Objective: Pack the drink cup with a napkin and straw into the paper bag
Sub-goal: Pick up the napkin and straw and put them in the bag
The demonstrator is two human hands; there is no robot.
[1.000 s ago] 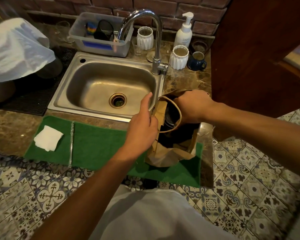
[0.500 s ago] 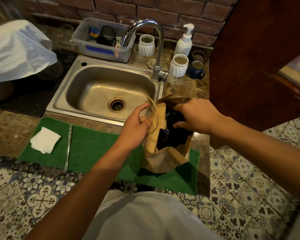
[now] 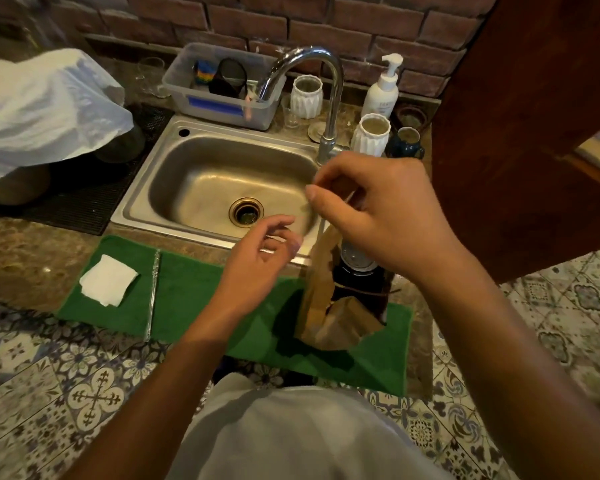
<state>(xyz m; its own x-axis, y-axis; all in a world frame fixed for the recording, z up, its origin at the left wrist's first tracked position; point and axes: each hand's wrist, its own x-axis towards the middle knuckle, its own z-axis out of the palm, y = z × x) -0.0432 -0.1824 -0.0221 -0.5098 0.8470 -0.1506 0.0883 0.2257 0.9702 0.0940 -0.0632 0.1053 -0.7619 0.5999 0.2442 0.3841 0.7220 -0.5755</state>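
A brown paper bag (image 3: 321,299) stands on the right part of a green mat (image 3: 201,299). Inside it sits the dark drink cup (image 3: 355,268), its lid showing at the bag's mouth. My right hand (image 3: 378,209) is above the bag, fingers pinched on the bag's thin handle. My left hand (image 3: 257,261) hovers just left of the bag with fingers loosely curled, holding nothing. A folded white napkin (image 3: 108,280) lies at the mat's left end. A wrapped straw (image 3: 153,289) lies beside the napkin, running front to back.
A steel sink (image 3: 201,181) with a tall tap (image 3: 312,81) lies behind the mat. White cups, a soap pump (image 3: 383,88) and a blue mug stand at the back right. A grey plastic tub (image 3: 219,88) sits behind the sink. A wooden panel (image 3: 520,116) rises at right.
My left hand has let go of the bag's edge and drawn back to the left. My right hand has come out of the bag's mouth and risen, pinching the handle.
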